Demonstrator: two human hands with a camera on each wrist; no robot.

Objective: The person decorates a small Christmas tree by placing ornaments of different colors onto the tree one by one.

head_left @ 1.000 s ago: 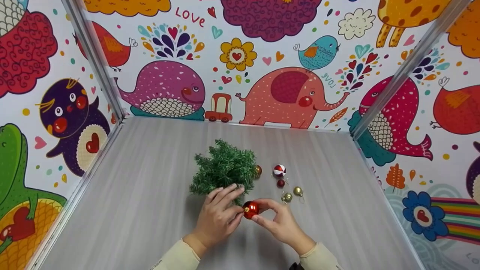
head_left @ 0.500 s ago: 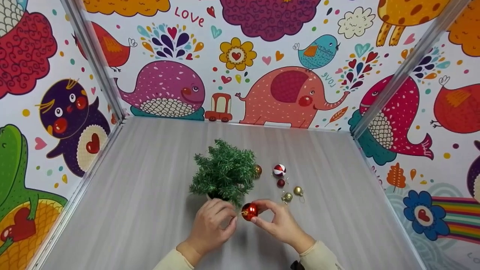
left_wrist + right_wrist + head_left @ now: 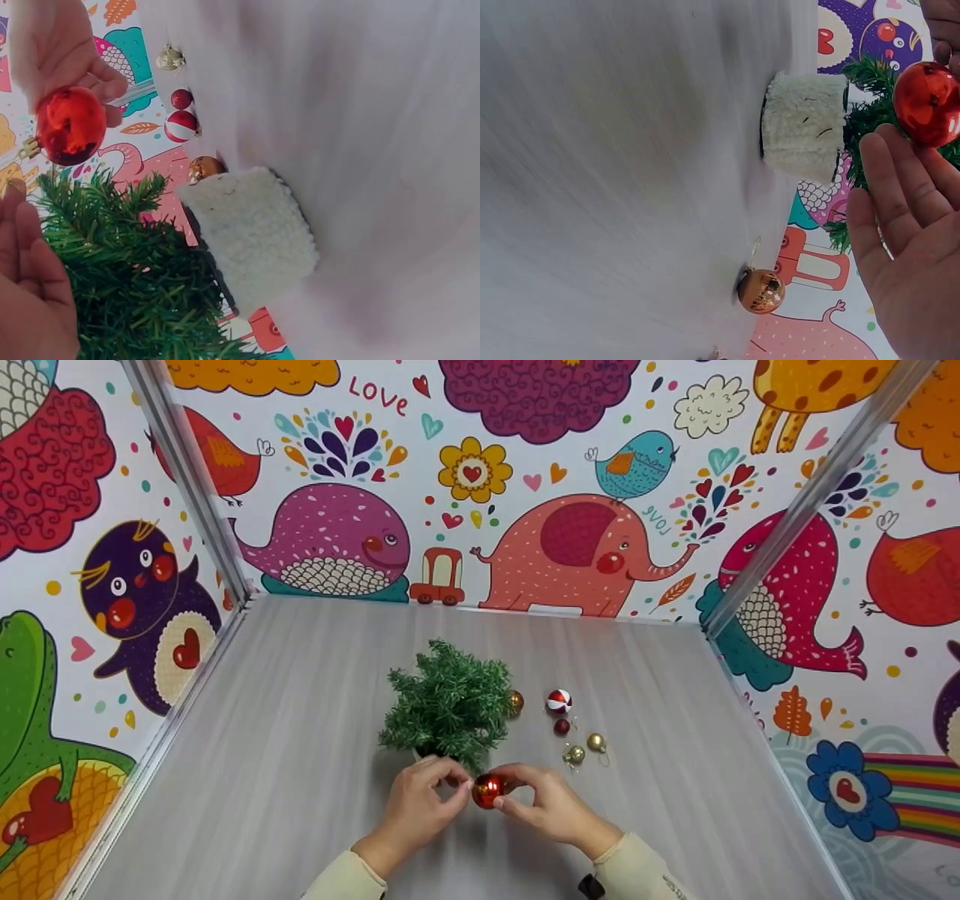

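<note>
A shiny red Christmas ball [image 3: 487, 791] hangs between my hands, in front of the small artificial tree [image 3: 448, 701]. My right hand [image 3: 551, 802] holds it from the right, thumb and fingertips on its sides. On the other side, my left hand [image 3: 420, 802] pinches at the ball's hanging loop, thumb and forefinger together beside the cap. The gold cap [image 3: 30, 147] faces the left hand in the left wrist view. Green branches rise just behind both hands. Below them, the tree's fluffy white pot [image 3: 804, 124] stands on the table.
Right of the tree lie a copper-gold ball [image 3: 516, 702], a red-and-white ball [image 3: 559, 701], a small dark red ball [image 3: 562, 726] and two small gold balls, one [image 3: 596, 742] farther right. Printed panels [image 3: 322, 540] wall in the grey table [image 3: 285, 720] at the back and sides.
My left hand has drawn back from the lower branches, and its thumb and forefinger have closed beside the cap. The red ball has shifted slightly left and toward me in the right hand.
</note>
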